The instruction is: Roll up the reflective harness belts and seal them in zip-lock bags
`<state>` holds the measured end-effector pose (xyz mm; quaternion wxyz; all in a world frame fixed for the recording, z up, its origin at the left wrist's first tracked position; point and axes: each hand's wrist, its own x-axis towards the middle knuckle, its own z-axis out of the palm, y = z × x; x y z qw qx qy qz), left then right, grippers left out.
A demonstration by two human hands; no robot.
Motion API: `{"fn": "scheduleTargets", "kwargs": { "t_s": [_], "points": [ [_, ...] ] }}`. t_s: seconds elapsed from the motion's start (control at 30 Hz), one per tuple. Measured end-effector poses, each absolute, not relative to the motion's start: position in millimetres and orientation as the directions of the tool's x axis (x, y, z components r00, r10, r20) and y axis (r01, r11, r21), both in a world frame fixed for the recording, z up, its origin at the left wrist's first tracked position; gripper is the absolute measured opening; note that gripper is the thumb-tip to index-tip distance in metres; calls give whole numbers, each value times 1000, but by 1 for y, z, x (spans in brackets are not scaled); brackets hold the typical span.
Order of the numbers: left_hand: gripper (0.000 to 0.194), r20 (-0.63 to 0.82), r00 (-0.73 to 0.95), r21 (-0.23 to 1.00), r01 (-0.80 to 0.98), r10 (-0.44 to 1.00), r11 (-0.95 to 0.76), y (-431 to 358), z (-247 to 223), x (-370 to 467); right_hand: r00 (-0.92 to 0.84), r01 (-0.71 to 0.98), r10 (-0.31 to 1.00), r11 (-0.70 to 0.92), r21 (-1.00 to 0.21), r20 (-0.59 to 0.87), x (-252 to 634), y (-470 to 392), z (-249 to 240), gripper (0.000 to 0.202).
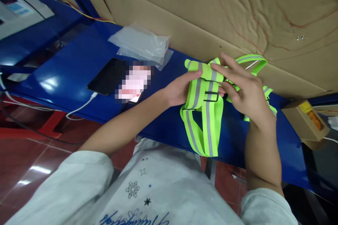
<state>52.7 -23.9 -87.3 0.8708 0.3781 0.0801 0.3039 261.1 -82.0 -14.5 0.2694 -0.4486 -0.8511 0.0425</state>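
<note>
A neon-yellow reflective harness (196, 93) with grey stripes and black buckles is held above the blue table. My left hand (182, 86) grips its folded upper bands from the left, thumb on top and the other fingers mostly hidden behind. From the right, my right hand (244, 88) pinches the edge of the same bands between thumb and fingers. Two strap loops hang down toward the table's front edge. Behind my right hand more neon-yellow straps (253, 59) lie near the cardboard; I cannot tell whether they belong to the same harness.
To the left on the blue table (71, 59) lie a dark phone (107, 77) with a white cable, a second phone with a blurred screen (136, 82), and clear plastic bags (142, 42). A cardboard box (303, 119) stands at right. Cardboard sheeting (171, 10) lines the back.
</note>
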Motion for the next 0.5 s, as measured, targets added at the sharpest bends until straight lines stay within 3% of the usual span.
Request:
{"fn": "scheduleTargets", "kwargs": {
  "t_s": [0.13,0.23,0.37,0.43,0.5],
  "points": [
    [61,87,761,728,-489,643,481,-22,-88,51,-478,749,761,614,-248,438,261,-78,-18,61],
    [44,48,782,740,-446,621,504,-19,-90,49,-521,730,770,625,-275,368,264,-82,-13,63],
    [42,-41,854,750,-316,518,581,-19,-93,49,-591,628,784,594,-502,188,275,-91,0,74],
    [42,-73,863,759,-277,500,589,-21,-94,49,-533,599,832,500,-625,155,276,-91,1,93],
    [46,-100,849,765,-268,519,586,-23,-95,49,-425,621,895,399,-675,138,272,-89,-2,88]
  ]
}}
